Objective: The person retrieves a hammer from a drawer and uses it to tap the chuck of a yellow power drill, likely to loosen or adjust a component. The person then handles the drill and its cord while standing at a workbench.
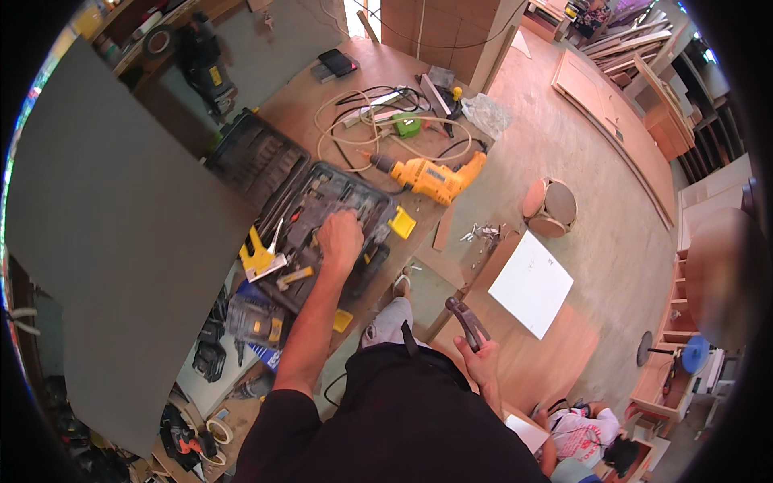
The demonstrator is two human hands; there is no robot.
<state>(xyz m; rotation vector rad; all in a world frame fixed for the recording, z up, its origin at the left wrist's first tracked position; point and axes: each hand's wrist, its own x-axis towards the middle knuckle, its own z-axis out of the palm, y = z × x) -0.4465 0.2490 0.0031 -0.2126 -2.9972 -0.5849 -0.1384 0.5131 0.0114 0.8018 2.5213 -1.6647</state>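
My right hand (481,361) is wrapped round a claw hammer (461,312), its dark head pointing up and away from me. Down in an open black tool case (322,173) on the workbench is my left hand (341,240), fingers curled; their tips and anything in them are hidden. A yellow staple gun (259,256) lies on the case's left part, near my left forearm. Past the case's right edge rests a yellow power drill (435,177) with a cable. A yellow case latch (402,223) sticks out at the near right side.
A large grey panel (113,217) takes up the left. Behind the drill lie coiled cables, a green tape measure (407,124) and a plastic bag (486,116). On the right are a wooden piece with a white panel (531,283), a round stool (551,207) and another person (581,435).
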